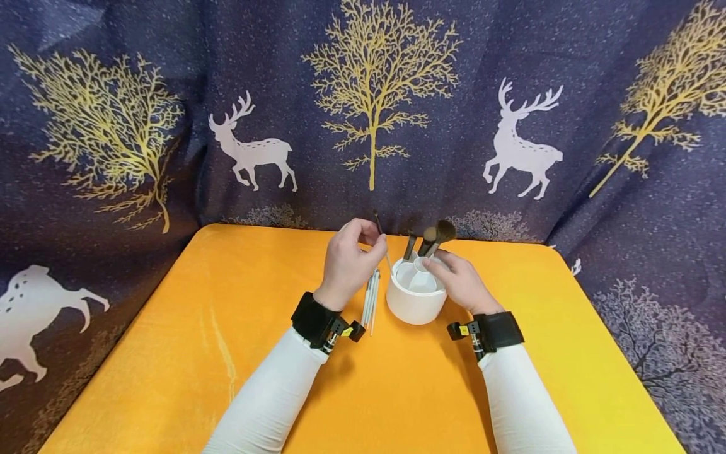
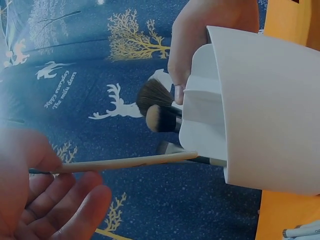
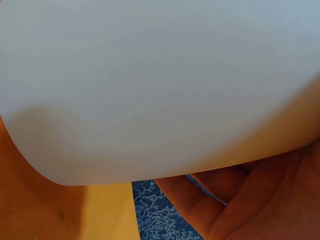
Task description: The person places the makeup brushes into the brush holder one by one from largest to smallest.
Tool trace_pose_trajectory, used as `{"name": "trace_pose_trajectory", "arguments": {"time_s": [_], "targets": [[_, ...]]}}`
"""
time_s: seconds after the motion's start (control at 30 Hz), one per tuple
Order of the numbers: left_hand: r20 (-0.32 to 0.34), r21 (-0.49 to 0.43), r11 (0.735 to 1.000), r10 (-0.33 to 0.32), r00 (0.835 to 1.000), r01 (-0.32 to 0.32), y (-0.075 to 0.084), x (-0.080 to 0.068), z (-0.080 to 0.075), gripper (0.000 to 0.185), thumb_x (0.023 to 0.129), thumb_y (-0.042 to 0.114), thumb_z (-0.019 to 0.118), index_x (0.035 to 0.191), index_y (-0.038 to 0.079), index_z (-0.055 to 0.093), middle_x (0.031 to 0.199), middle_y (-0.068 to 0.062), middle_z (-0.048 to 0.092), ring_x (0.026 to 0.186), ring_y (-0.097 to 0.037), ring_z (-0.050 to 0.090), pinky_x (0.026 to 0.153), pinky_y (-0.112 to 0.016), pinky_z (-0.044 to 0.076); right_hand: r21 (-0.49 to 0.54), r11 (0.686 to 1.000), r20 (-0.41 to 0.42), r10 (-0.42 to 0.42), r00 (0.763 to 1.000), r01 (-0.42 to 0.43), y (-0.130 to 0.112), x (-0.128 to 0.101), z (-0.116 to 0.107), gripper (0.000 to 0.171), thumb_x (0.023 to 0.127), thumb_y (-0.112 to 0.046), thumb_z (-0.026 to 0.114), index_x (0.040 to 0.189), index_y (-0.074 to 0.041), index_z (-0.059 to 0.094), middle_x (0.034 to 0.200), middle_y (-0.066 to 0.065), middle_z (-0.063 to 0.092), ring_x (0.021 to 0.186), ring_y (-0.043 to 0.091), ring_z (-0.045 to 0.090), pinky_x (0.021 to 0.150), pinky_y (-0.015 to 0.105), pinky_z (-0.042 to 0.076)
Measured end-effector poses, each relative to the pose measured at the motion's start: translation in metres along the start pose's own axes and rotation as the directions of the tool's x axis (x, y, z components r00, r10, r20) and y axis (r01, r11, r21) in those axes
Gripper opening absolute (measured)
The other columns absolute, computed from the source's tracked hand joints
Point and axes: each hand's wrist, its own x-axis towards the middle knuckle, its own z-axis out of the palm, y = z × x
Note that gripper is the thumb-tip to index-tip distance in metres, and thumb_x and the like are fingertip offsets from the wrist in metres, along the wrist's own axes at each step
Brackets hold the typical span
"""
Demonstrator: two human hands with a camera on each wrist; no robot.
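My left hand (image 1: 351,257) pinches a thin makeup brush (image 2: 130,162) between thumb and fingers, near its dark bristle end. The pale handle slants down to the rim of a white round brush holder (image 1: 416,308), its tip overlapping the compartments in the left wrist view. My right hand (image 1: 464,285) grips the holder's right side, thumb over the rim and fingers against the outer wall. Several makeup brushes stand bristles up at the back of the holder, among them a wide dark brush (image 2: 152,97) and a rounded, light-tipped brush (image 2: 161,119). The holder's wall fills most of the right wrist view.
Several slim brushes (image 1: 371,304) with pale handles lie side by side on the orange tablecloth (image 1: 244,302), left of the holder. Behind the table's far edge hangs a dark blue curtain (image 1: 340,202) printed with deer and trees.
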Motion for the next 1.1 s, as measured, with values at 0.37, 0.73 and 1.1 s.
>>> {"name": "trace_pose_trajectory", "arguments": {"time_s": [0.37,0.73,1.1], "targets": [[0.044,0.001,1.0,-0.032,0.999,0.032,0.0016,-0.0017,0.0037,0.015,0.102,0.012,0.078,0.111,0.003,0.071,0.101,-0.009,0.074,0.093,-0.025,0.071,0.075,-0.035,0.058,-0.001,1.0,-0.001,0.01,1.0,-0.01,0.0001,0.0001,-0.0002,0.086,0.112,-0.062,0.054,0.167,0.003,0.043,0.169,0.028,0.045,0.159,0.05,0.039,0.126,0.068,0.034],[0.098,-0.003,1.0,-0.026,0.995,0.027,0.0015,-0.004,0.0075,0.013,0.103,0.012,0.078,0.112,0.004,0.072,0.104,-0.008,0.074,0.096,-0.024,0.071,0.079,-0.035,0.06,-0.009,1.0,-0.01,0.012,1.0,-0.012,-0.0004,0.0,-0.0001,0.086,0.112,-0.061,0.054,0.167,0.004,0.044,0.169,0.029,0.046,0.158,0.05,0.04,0.126,0.068,0.034],[0.201,0.035,0.999,-0.021,0.979,0.014,-0.0031,-0.0047,0.0102,0.017,0.103,0.015,0.079,0.114,0.003,0.074,0.104,-0.009,0.075,0.096,-0.024,0.073,0.083,-0.036,0.061,0.002,1.0,-0.008,0.01,1.0,-0.01,-0.0024,-0.0006,0.0001,0.085,0.112,-0.061,0.054,0.166,0.004,0.044,0.169,0.029,0.046,0.158,0.05,0.04,0.126,0.068,0.034]]}}
